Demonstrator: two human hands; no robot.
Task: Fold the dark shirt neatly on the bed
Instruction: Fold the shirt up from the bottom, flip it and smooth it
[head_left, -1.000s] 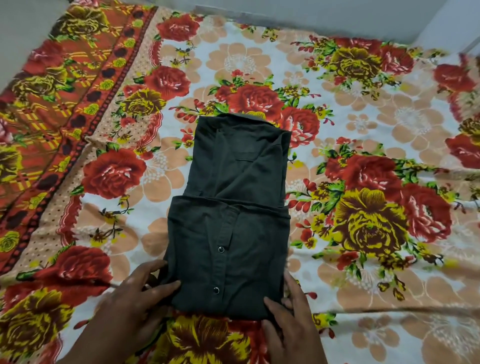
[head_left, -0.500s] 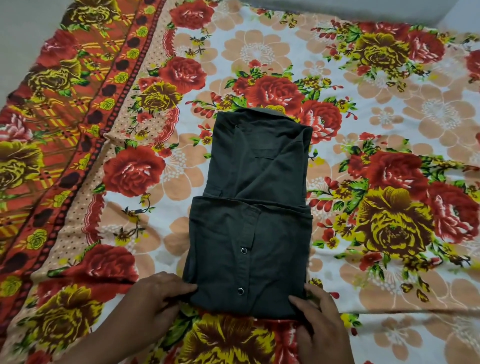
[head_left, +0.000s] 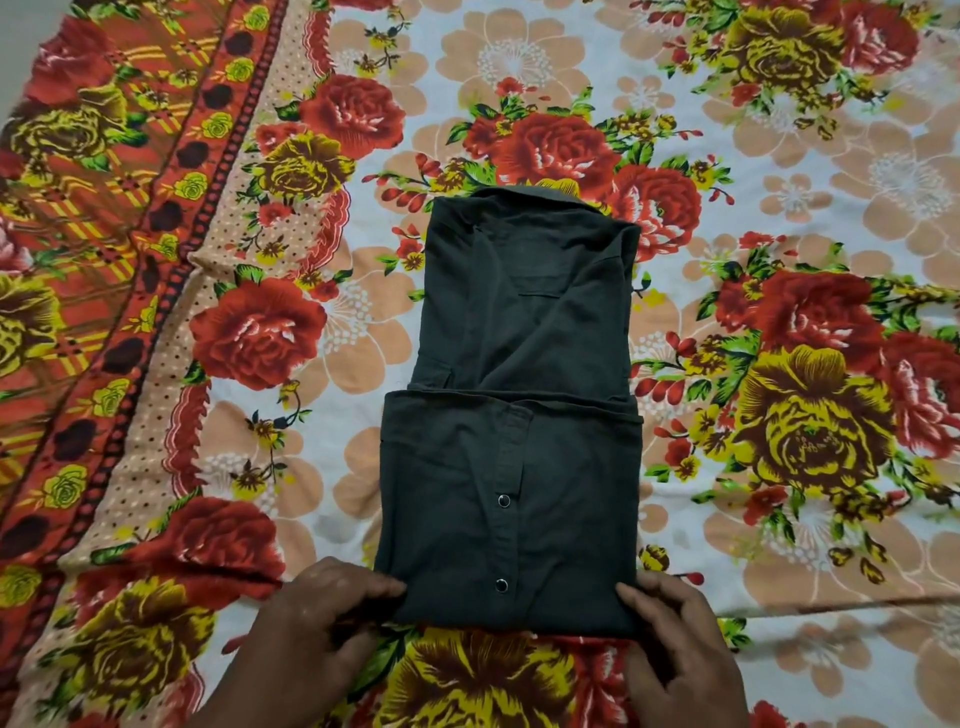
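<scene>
Here's the bed, covered edge to edge by a floral sheet (head_left: 779, 525) of red and yellow roses on white, with an orange patterned border (head_left: 104, 270) running down the 9 o'clock side. The dark shirt (head_left: 524, 338) lies flat at the centre, folded into a tall narrow block. Its collar (head_left: 524, 193) points to 12 o'clock. The near half is doubled up over the rest, and its straight upper edge crosses the middle. Two shiny metal snaps (head_left: 503, 501) sit on the front strip of that near panel, one above the other, and a pocket slit (head_left: 540, 293) shows higher up.

Now the grip. The left hand (head_left: 311, 639) is at 7 o'clock with its fingers curled over the shirt's near-left corner, pinching the folded edge. The right hand (head_left: 680, 654) is at 5 o'clock, fingers bent round the near-right corner, holding it the same way (both thumbs are mostly tucked out of sight, so how deep the pinch goes is hard to say).

Both forearms are cut off by the bottom edge. The layers inside the fold are hidden.
</scene>
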